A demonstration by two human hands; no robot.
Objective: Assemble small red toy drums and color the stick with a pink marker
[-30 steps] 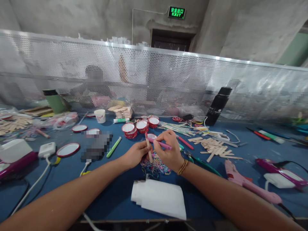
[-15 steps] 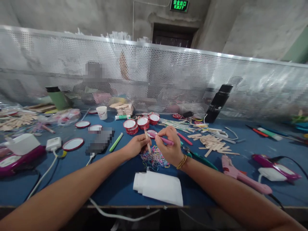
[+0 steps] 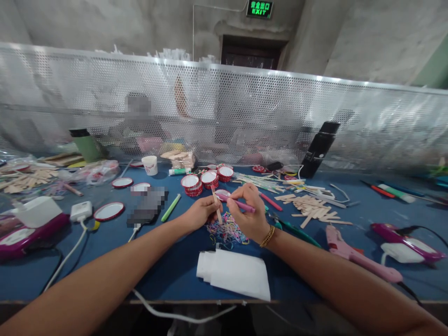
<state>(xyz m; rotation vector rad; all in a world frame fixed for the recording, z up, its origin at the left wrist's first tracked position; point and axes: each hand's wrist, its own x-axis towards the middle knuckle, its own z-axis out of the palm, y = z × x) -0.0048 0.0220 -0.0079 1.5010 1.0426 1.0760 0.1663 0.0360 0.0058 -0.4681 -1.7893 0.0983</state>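
Observation:
My left hand (image 3: 203, 211) pinches a flat wooden craft stick (image 3: 216, 205), held nearly upright, with a reddish upper end. My right hand (image 3: 248, 208) grips a pink-purple pen (image 3: 242, 204) like a writing tool. The pen points left at the stick; whether its tip touches the wood is too small to tell. Under both hands lies a heap of colourful thin loops (image 3: 229, 229). Just behind them stand short stacks of red-rimmed round lids (image 3: 192, 182). A folded white paper or cloth piece (image 3: 235, 275) lies in front, near the table edge.
Craft sticks (image 3: 314, 208) are strewn to the right, beside green-handled pliers (image 3: 297, 233) and a pink glue gun (image 3: 360, 254). On the left are a green marker (image 3: 171, 207), a phone (image 3: 148, 205) and cables. A perforated metal screen (image 3: 231, 112) stands behind the blue table.
The view has shifted slightly, so the table contents sit a little further right. Both hands keep nearly the same pose, still holding the stick and pen.

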